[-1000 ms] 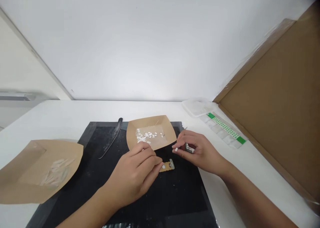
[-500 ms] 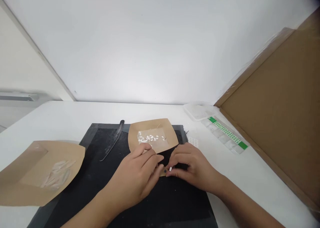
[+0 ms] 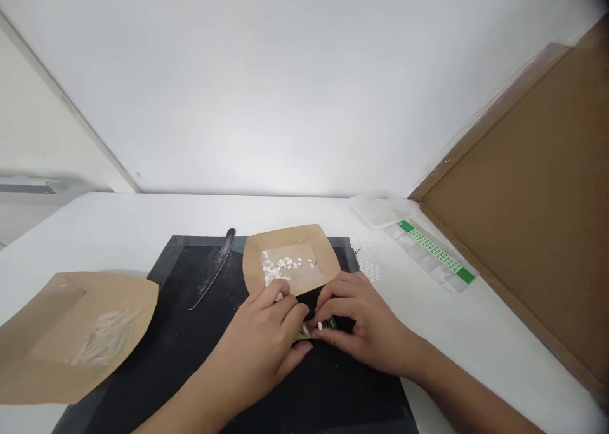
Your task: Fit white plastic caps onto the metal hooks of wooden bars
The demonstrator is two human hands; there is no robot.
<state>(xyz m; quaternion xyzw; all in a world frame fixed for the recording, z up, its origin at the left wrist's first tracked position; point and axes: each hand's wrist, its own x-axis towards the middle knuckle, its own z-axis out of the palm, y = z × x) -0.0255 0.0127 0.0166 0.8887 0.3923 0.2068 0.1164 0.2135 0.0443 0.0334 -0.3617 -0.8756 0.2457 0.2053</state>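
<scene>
Over the black mat, my left hand has its fingers curled around a small yellowish, partly shiny piece. My right hand meets it from the right, with a small white piece between thumb and fingers. Something clear and round shows faintly behind that white piece. Just beyond the hands sits a brown paper tray with several small white oval pieces in it. The fingertips partly cover the pieces being held.
A second brown paper tray with translucent slivers is at left. A dark curved tool lies on the mat. At right are a clear case with a green strip, a clear lid, white dots and a cardboard box.
My left thumb has moved down, away from its fingers, and more of the shiny piece shows. The white piece in my right hand has tilted more upright.
</scene>
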